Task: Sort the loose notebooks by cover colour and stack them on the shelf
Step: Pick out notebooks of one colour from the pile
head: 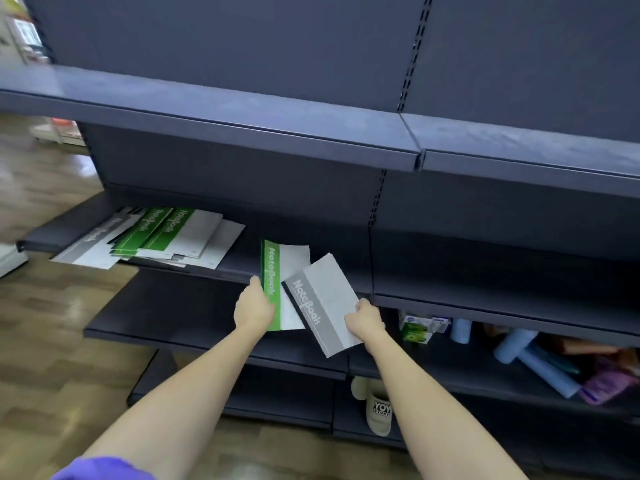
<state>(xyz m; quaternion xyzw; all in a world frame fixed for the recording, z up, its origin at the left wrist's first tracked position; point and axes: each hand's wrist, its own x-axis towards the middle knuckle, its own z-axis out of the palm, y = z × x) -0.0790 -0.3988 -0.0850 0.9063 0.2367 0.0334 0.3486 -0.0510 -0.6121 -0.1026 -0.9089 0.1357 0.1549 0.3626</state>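
Lying at 9 o'clock on the dark shelf [239, 261], a loose pile of notebooks [152, 237] is seen: green-banded and grey-banded covers fanned over one another, some overhanging the front edge. Toward centre, a green notebook [277, 289] is gripped along its green band by the left hand [252, 306], its far end over the shelf. Just at 3 o'clock of it, a grey notebook [322, 303] is gripped at its near right edge by the right hand [365, 320], tilted and overlapping the green one. At 4 o'clock, on a lower shelf, blue rolls [530, 362] and small boxes [415, 327] are noted. A beige slipper [377, 407] is seen at 6 o'clock.
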